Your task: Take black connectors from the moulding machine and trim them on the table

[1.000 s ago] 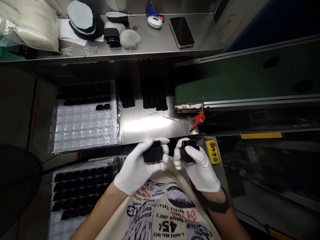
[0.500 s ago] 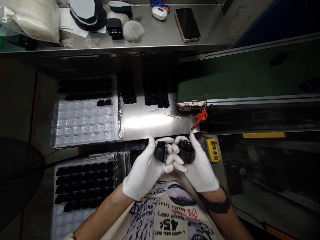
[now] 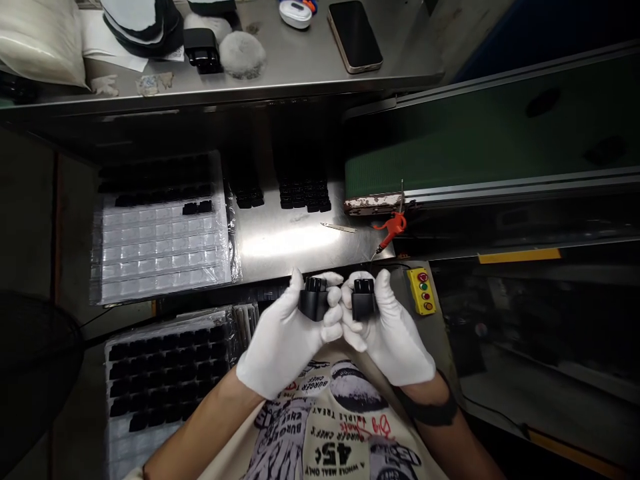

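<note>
White gloves cover both hands, held close together in front of the printed shirt. My left hand (image 3: 280, 337) is closed round a small black plastic part (image 3: 313, 303) with a glossy raised top. A similar black plastic part (image 3: 363, 301) sits in my right hand (image 3: 395, 340), gripped between thumb and fingers. Both parts are held with their glossy ends away from me. The fingertips of the two hands nearly meet between them. Beyond the hands, rows of black parts (image 3: 305, 193) stand on the steel table (image 3: 280, 247).
A clear tray (image 3: 160, 247) partly filled with black parts lies left; a fuller tray (image 3: 167, 377) is below it. A red air gun (image 3: 393, 230) hangs by the green conveyor belt (image 3: 450, 140). Tweezers (image 3: 339, 227), a yellow button box (image 3: 421, 291) and a phone (image 3: 355, 37) are around.
Both black parts have been turned in the fingers; the right one now shows a narrower side. The whole view has shifted slightly, with the surroundings moving left and up.
</note>
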`<state>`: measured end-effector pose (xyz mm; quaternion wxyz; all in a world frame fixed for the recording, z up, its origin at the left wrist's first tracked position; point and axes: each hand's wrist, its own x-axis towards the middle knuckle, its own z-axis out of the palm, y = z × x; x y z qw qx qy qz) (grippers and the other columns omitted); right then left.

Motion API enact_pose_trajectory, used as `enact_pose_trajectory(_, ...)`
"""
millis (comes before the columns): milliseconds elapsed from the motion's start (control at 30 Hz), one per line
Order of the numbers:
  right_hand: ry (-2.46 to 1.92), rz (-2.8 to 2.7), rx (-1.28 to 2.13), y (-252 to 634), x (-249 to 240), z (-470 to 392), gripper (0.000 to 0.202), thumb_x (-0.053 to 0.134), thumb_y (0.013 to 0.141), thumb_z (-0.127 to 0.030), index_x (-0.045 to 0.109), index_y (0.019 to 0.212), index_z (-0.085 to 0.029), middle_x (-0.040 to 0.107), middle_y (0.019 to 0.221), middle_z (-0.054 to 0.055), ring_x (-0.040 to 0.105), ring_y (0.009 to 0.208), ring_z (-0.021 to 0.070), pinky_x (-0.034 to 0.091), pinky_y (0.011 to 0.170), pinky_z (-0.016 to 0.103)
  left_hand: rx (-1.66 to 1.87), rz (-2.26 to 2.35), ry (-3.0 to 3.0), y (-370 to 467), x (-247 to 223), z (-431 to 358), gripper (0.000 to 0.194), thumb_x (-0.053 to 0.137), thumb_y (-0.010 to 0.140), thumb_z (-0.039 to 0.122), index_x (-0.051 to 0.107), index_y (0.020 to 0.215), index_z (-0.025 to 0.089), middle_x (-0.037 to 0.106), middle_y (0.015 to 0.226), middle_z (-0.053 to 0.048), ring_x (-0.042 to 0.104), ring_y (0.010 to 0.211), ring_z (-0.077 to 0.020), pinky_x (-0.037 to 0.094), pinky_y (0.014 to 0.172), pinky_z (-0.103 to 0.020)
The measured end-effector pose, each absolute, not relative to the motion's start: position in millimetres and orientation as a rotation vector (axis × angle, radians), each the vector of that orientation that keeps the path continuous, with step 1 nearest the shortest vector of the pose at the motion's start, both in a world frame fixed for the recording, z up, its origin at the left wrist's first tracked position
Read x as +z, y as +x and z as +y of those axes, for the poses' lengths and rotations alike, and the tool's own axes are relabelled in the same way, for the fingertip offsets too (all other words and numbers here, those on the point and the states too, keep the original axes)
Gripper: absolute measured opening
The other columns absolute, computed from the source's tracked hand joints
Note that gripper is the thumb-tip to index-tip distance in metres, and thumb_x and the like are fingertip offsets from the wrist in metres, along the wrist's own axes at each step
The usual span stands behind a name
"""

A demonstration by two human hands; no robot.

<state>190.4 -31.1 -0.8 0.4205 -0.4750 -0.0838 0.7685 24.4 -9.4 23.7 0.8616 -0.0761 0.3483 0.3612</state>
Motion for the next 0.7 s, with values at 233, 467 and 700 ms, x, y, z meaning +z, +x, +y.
enact_pose_trajectory(233,-1.166,-0.427,1.838,199,18,-35,0.059,0.072,0.092,-0.085,0.065,0.099,-0.027,0.076,0.098,0.006,0.057,0.054,0.0121,0.05,0.045,0.029,0.712,0.567,-0.365,18,24,-6,0.037,0.05,0.114,0.038,0.072,0.108,0.009,0.053,0.089,-0.005,0.047,0.065,-0.0089,0.048,0.056,-0.018)
enact_pose_trajectory(467,-1.264,-0.663,1.733,193,46,-29,0.062,0.084,0.079,-0.086,0.064,0.099,-0.03,0.083,0.113,0.01,0.073,0.072,0.0217,0.058,0.051,0.033,0.668,0.564,-0.398,18,25,-5,0.034,0.05,0.114,0.038,0.07,0.098,0.015,0.055,0.085,-0.005,0.047,0.065,-0.0117,0.051,0.059,-0.022)
enact_pose_trajectory(700,-1.28,-0.838,1.555,189,46,-20,0.047,0.085,0.092,-0.068,0.068,0.104,-0.026,0.081,0.131,0.009,0.07,0.067,0.013,0.058,0.052,0.026,0.695,0.496,-0.389,14,20,-9,0.031,0.049,0.113,0.027,0.071,0.108,0.006,0.053,0.09,-0.006,0.047,0.067,-0.0098,0.045,0.056,-0.019)
